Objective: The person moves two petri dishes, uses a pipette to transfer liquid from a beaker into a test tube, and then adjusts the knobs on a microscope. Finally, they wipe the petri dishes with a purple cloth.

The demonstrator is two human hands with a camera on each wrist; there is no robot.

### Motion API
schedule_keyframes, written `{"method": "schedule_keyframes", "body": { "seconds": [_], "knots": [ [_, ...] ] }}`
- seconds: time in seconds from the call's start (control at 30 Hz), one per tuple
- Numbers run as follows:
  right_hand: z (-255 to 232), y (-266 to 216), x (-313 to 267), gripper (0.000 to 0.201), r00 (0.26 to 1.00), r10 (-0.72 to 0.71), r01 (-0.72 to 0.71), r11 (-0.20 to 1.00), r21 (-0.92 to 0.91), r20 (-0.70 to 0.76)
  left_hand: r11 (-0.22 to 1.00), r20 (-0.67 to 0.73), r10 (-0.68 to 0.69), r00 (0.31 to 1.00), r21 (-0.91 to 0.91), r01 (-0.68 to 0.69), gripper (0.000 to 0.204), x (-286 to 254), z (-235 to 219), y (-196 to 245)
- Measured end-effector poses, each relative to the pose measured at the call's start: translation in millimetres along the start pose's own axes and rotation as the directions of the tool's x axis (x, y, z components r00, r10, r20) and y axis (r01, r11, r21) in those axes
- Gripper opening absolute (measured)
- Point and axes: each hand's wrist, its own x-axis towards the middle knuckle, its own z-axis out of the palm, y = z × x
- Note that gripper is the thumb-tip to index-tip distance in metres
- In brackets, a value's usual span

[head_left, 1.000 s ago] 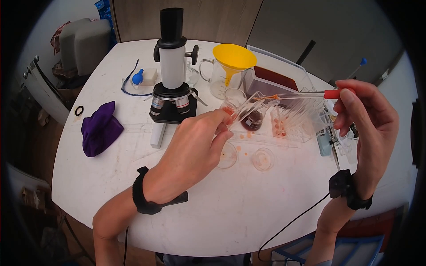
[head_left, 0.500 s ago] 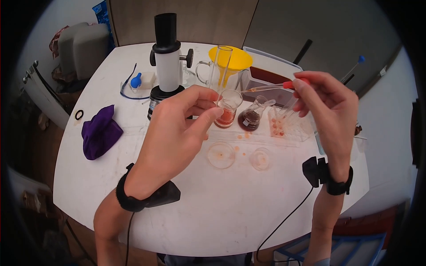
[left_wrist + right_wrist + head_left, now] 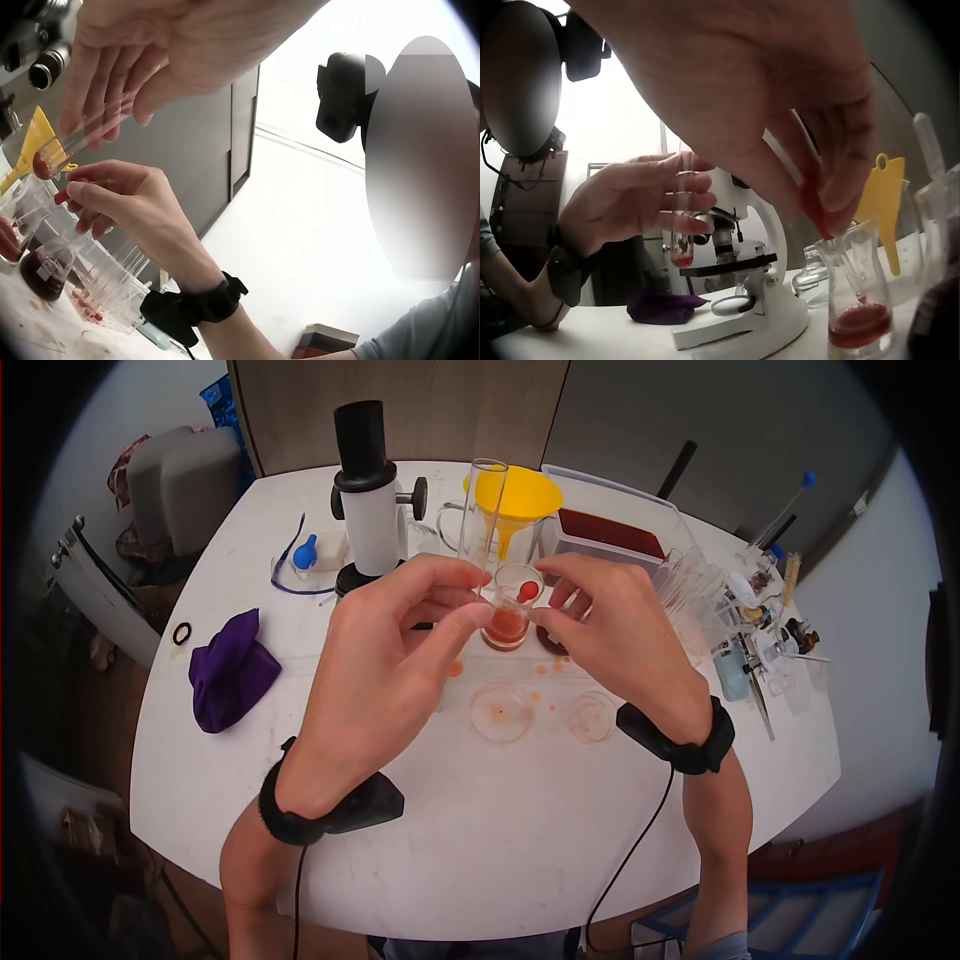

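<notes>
Over the white surface (image 3: 480,850), the left hand (image 3: 372,650) pinches a clear test tube (image 3: 682,232) between its thumb and fingers, and the tube stands almost straight up with a bit of red stuff at the bottom. Just beside it, the right hand (image 3: 630,640) pinches the red top of a dropper (image 3: 815,210) with its thumb and fingers, and the glass end points down inside a glass cup (image 3: 861,326) of red liquid. Behind the cup is a yellow funnel (image 3: 522,493), and two round dishes (image 3: 500,713) sit nearer the person, with a purple cloth (image 3: 232,675) off to the left.
</notes>
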Motion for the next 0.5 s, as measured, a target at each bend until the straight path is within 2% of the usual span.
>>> {"method": "schedule_keyframes", "body": {
  "seconds": [0.07, 0.13, 0.17, 0.23, 0.27, 0.33, 0.4, 0.47, 0.5],
  "knots": [
    [-20.0, -12.4, -7.8, 0.026, 0.998, 0.056, -0.056, 0.998, 0.002, 0.029, 1.000, -0.002, 0.001, 1.000, -0.006, -0.001, 0.022, -0.7, 3.8, -2.4],
    [-33.1, -20.4, -20.1, 0.029, 0.994, 0.108, -0.102, 0.973, 0.205, -0.015, 0.996, 0.027, 0.071, 0.997, -0.053, -0.069, 0.022, -3.5, 11.9, -8.1],
    [-32.4, -21.7, -25.7, 0.029, 0.993, 0.114, -0.108, 0.974, 0.201, -0.019, 0.996, 0.034, 0.073, 0.997, -0.056, -0.071, 0.022, -5.4, 15.0, -7.7],
    [-27.6, -26.1, -34.8, 0.023, 0.998, -0.008, 0.027, 0.941, 0.338, -0.058, 0.998, 0.161, 0.057, 0.985, 0.025, -0.061, 0.023, -9.1, 21.9, -5.6],
    [-21.7, -24.7, -38.6, 0.023, 0.998, 0.000, 0.022, 0.941, 0.339, -0.064, 0.998, 0.170, 0.057, 0.984, 0.026, -0.062, 0.023, -11.3, 25.6, -7.2],
    [-7.5, -20.2, -44.4, 0.022, 0.986, -0.072, 0.126, 0.907, 0.402, -0.148, 0.994, 0.208, 0.108, 0.972, 0.003, -0.111, 0.026, -15.3, 31.3, -11.3],
    [-9.7, -22.7, -48.9, 0.019, 0.983, -0.068, 0.132, 0.912, 0.388, -0.173, 0.997, 0.216, 0.071, 0.974, 0.008, -0.075, 0.029, -16.6, 34.0, -9.7],
    [-18.2, -21.2, -52.8, 0.016, 0.978, -0.107, 0.168, 0.918, 0.360, -0.181, 0.948, 0.195, 0.206, 0.959, 0.204, -0.245, 0.028, -16.3, 35.3, -11.5],
    [-25.3, -19.4, -54.4, 0.016, 0.977, -0.099, 0.161, 0.921, 0.354, -0.187, 0.948, 0.206, 0.209, 0.956, 0.198, -0.250, 0.028, -16.6, 36.0, -10.9]
  ]
}}
